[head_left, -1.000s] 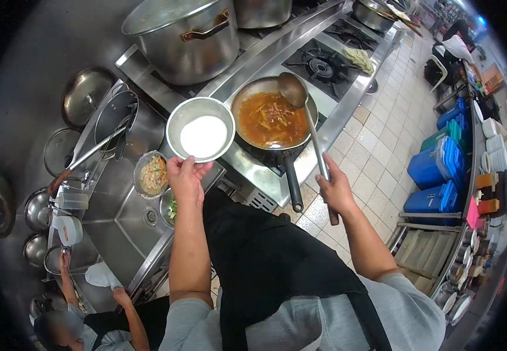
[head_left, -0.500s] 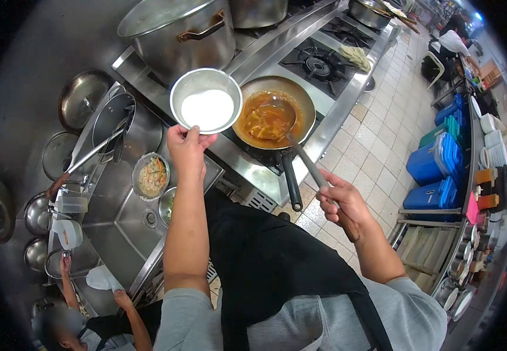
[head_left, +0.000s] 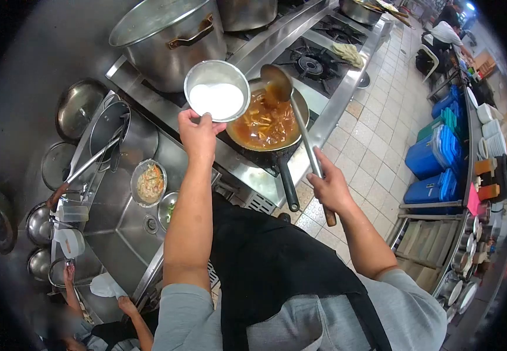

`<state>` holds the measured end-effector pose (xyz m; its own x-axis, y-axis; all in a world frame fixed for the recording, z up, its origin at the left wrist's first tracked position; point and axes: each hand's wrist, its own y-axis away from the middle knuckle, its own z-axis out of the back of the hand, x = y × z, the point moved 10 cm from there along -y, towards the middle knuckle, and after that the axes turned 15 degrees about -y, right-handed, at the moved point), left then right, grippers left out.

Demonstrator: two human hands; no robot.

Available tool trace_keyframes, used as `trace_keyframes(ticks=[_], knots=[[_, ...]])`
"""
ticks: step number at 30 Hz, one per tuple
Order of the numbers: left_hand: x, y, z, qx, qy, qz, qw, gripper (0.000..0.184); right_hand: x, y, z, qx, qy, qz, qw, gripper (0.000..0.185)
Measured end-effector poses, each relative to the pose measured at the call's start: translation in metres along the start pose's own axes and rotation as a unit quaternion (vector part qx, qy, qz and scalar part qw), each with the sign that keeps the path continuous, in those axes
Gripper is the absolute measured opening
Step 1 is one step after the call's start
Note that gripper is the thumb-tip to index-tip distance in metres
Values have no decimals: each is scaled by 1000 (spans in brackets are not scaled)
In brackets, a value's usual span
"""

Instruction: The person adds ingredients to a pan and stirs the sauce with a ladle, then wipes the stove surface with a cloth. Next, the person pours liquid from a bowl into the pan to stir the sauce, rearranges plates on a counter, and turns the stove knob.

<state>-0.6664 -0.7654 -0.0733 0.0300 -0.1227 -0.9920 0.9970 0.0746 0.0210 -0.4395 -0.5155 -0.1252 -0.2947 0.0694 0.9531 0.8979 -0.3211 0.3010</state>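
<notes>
My left hand [head_left: 198,136] grips the near rim of a metal bowl [head_left: 205,71] with white liquid [head_left: 215,101] in it. The bowl is held in the air, overlapping the left side of a frying pan [head_left: 303,108]. Brown sauce with strips of food [head_left: 262,128] fills the pan, which sits on the stove with its black handle [head_left: 288,186] toward me. In my right hand [head_left: 330,182] is the handle of a ladle [head_left: 276,79], closed fingers around it. The ladle's head is raised over the pan's far side, and brown sauce shows at its lower edge.
A large stockpot [head_left: 168,50] stands behind the bowl. Beyond the pan are a gas burner [head_left: 310,66] and a cloth [head_left: 347,54]. At left, the steel sink counter holds a bowl of shredded food [head_left: 150,182]. Another person's hand [head_left: 127,305] is at lower left.
My right hand has lifted the ladle from the sauce to above the pan's far side. The bowl in my left hand has shifted slightly right, nearer the pan.
</notes>
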Motion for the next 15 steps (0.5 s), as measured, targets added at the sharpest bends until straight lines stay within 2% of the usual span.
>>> trace_keyframes(ticks=[2,4,5,6,8,9,12,14,15], knots=[[0,-1,-5,0,2,-9,1000,22,-7,-6,-6,6,7,-1,1000,66],[-1,-4,-8,-2,6,-18,1000,23,-30,-13,-19,64,-56,-54,995,66],[1,-4,-10,4,-30,-10,1000,22,-30,-5,-27,87,-106,-108,985,64],[1,-4,-13,9,-65,-3,998,21,-26,-2,-26,88,-107,-107,985,64],[-1,-4,-16,11,-72,-2,997,21,-28,11,-33,104,-321,-188,922,56],[0,-4,-19,13,-78,-1,997,21,-19,19,-31,99,-351,-209,907,51],[-1,-6,-20,-7,-72,-44,996,23,-12,34,-24,102,-387,-216,891,53],[-3,-7,-23,-15,-76,-67,995,22,-10,41,-18,89,-365,-206,904,56],[-7,-7,-24,-22,-81,-90,992,21,-9,43,-11,77,-303,-177,933,60]])
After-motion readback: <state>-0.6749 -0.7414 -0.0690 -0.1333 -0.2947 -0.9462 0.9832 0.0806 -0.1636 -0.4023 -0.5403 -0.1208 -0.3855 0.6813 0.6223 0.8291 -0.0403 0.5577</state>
